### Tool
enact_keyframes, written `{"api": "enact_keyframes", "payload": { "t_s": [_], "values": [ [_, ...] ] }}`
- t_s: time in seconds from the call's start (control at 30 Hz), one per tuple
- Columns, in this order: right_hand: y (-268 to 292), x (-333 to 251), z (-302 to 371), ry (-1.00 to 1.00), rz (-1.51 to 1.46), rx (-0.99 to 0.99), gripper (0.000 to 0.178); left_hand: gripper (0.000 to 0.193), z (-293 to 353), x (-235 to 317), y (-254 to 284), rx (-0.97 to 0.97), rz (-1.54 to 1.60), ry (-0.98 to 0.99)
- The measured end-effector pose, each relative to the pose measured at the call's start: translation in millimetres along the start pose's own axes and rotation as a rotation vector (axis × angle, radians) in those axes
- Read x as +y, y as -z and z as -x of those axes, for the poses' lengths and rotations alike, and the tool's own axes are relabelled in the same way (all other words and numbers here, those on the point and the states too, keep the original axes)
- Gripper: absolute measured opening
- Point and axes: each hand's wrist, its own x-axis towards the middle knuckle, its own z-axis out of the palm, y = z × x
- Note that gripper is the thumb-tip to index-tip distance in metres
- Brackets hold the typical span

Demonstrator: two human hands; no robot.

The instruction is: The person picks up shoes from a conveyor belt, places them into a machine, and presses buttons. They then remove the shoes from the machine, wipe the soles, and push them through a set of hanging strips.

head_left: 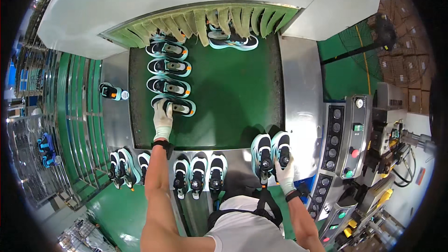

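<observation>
My left hand (163, 117), in a white knit glove, grips the front sneaker (184, 107) in a column on the green conveyor belt (228, 93). This sneaker is black with a pale mint sole and an orange mark, and it lies crosswise. At the belt's near right corner my right hand (285, 171), also gloved, is closed around the heel end of another sneaker (280, 142), its toe pointing away from me. A matching sneaker (261, 151) stands close on its left. Part of each held shoe is hidden by my fingers.
Several sneakers (169, 85) line the belt's left side beneath a green strip curtain (200, 21). More sneakers (198, 172) stand along the near edge. One small shoe (112, 92) rests on the left metal ledge. A control panel (352, 144) with buttons is at right, a slatted rack (77, 112) at left.
</observation>
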Motion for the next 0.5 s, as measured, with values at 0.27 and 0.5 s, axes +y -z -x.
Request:
{"api": "enact_keyframes", "payload": {
  "t_s": [0.27,0.5],
  "values": [
    [18.7,-44.0,12.4,0.021,0.066,-0.142,0.089,0.02,2.1,49.2,18.8,-0.054,-0.039,-0.243],
    [87.4,-190.0,52.7,0.507,-0.161,-0.168,0.086,0.022,75.9,257.1,9.8,-0.549,0.488,-0.373]
  ]
}}
